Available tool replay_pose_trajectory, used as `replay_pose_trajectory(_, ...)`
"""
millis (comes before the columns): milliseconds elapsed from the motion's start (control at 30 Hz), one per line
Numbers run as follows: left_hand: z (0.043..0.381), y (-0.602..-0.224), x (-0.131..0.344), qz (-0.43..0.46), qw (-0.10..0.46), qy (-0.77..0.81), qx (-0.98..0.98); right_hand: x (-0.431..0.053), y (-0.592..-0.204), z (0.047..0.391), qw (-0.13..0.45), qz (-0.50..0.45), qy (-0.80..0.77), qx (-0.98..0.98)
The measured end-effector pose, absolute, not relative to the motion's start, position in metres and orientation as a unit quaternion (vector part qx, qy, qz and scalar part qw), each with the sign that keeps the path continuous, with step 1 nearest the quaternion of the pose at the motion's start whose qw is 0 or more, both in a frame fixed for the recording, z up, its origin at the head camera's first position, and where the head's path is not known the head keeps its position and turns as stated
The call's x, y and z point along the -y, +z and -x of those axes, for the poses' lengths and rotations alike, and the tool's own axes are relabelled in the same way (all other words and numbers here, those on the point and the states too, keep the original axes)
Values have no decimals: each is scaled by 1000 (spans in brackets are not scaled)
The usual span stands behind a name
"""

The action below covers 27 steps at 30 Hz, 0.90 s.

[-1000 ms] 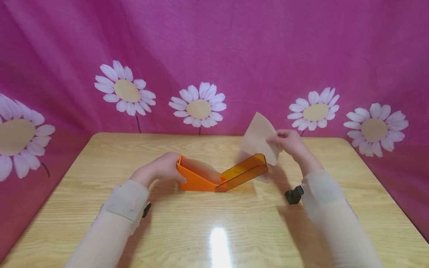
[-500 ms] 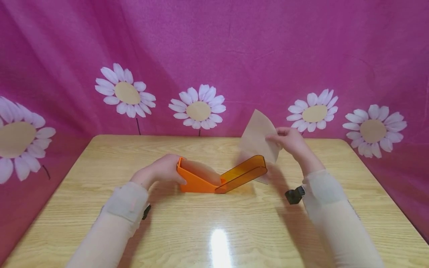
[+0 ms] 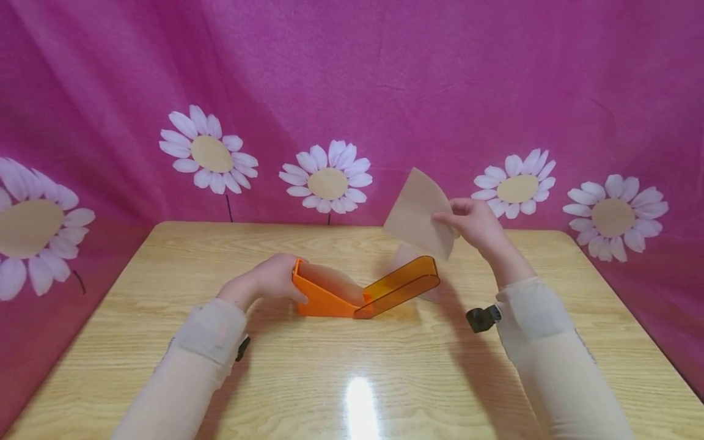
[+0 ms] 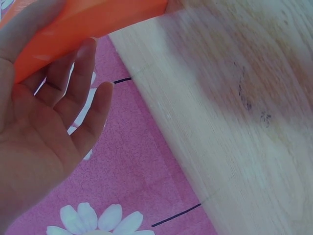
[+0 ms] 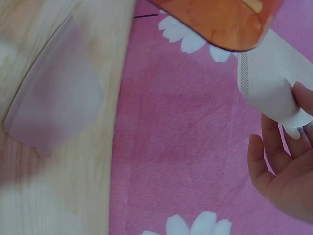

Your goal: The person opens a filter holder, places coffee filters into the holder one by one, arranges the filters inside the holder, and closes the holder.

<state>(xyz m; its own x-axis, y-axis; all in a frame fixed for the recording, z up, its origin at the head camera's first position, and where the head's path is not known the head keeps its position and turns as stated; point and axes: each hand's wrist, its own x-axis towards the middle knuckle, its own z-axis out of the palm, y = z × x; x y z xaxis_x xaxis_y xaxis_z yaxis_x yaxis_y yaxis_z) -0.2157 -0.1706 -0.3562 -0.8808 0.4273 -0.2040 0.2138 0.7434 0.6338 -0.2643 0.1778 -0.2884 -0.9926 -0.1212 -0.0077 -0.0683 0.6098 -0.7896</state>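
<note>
- Box (image 3: 326, 302) stands on the table (image 3: 297, 379), its amber lid (image 3: 404, 292) swung out rightward; I see paper (image 3: 332, 280) inside.
- My left hand (image 3: 272, 278) grips the box's left end.
- My right hand (image 3: 478, 226) pinches a sheet (image 3: 414, 211) above the table, near the lid.
- In my right wrist view, another sheet (image 5: 56, 93) lies on the table.
</note>
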Motion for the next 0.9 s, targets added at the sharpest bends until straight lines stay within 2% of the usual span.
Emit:
replay_pose_trajectory(233, 214, -356, 172, -174, 169, 316, -917, -168, -279, 255, 30, 49, -448, -892)
replay_pose_trajectory(533, 215, -356, 171, -169, 168, 317, -918, -156, -273, 248, -3, 78, -435, -897)
replay_pose_trajectory(900, 215, -357, 170, -172, 160, 305, -923, -138, -266, 241, -16, 95, -449, -888)
